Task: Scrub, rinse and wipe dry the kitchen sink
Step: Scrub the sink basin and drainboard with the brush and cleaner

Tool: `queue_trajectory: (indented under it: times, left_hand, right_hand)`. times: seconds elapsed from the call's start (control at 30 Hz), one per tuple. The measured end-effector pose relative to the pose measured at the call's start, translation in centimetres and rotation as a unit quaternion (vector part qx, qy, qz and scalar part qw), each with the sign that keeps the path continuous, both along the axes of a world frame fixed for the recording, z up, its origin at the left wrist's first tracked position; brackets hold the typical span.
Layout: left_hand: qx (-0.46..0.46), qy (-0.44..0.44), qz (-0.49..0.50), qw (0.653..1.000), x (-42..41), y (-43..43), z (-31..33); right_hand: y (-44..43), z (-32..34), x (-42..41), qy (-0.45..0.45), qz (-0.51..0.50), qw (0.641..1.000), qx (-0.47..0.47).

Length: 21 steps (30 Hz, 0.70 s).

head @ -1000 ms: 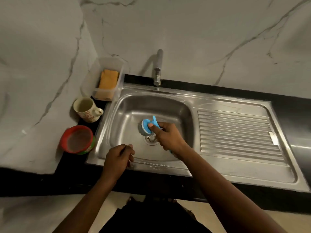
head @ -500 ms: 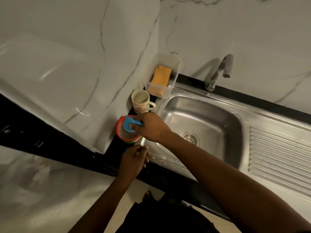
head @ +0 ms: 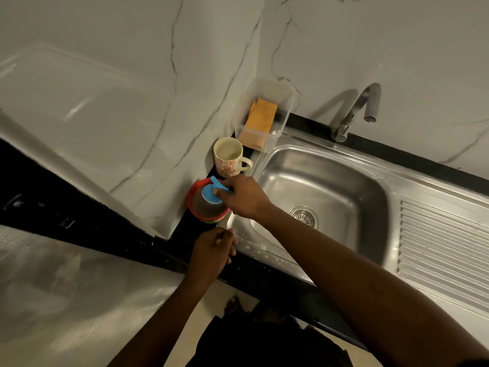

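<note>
Blue plastic was what my right hand (head: pixel 243 197) had hold of: thumb and fingers pinched round the handle of the scrubber (head: pixel 211 193), with its round head down in the red-rimmed bowl (head: pixel 191 193) on the dark counter, just left of the sink (head: pixel 344 181). I could not tell what was in the bowl. My left hand (head: pixel 211 250) rested at the near left corner of the sink's rim, fingers loosely curled, with nothing in it that I could see.

The basin lay to the right of both hands, bare steel down to the drain (head: pixel 304 215), with drops of water along its near rim. The tap (head: pixel 354 112) stood at the far edge and no water ran from it. Far of the bowl stood a flowered cup (head: pixel 229 157), and beyond that a clear tub (head: pixel 287 102) with an orange cloth (head: pixel 260 117) in it.

I took this for the scrubbing step, the scrubber being either loaded at the bowl or parked there. If loaded, the next move meant carrying it right, over the rim, and pressing it to the basin walls. If parked, my hand had to let go and reach far for the tap.
</note>
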<state>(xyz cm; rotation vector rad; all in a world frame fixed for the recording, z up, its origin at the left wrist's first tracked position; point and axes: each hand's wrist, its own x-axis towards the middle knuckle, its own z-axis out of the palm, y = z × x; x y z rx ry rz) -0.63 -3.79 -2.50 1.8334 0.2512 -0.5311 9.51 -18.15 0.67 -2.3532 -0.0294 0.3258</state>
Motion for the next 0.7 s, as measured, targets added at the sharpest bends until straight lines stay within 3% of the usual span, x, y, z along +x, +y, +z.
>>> queue_trajectory:
  times: [0.1,0.17,0.27,0.7]
  left_hand:
    - [-0.003,0.001,-0.010,1.000,0.1,-1.7,0.2]
    - [-0.004,-0.006,-0.028,1.000,0.0,-3.7,0.5]
    - [-0.011,-0.013,-0.064,0.998,-0.4,-7.3,0.6]
    - [-0.016,-0.038,-0.256,0.966,-6.4,-27.7,1.9]
  right_hand:
    - [-3.2,2.7,-1.8,0.069,-0.101,0.980,0.154]
    - [-7.0,4.2,-4.0,0.133,-0.173,0.942,0.254]
    - [-13.9,5.5,-8.4,0.185,-0.234,0.896,0.329]
    - [-41.5,3.9,-31.4,0.107,-0.516,0.760,0.382]
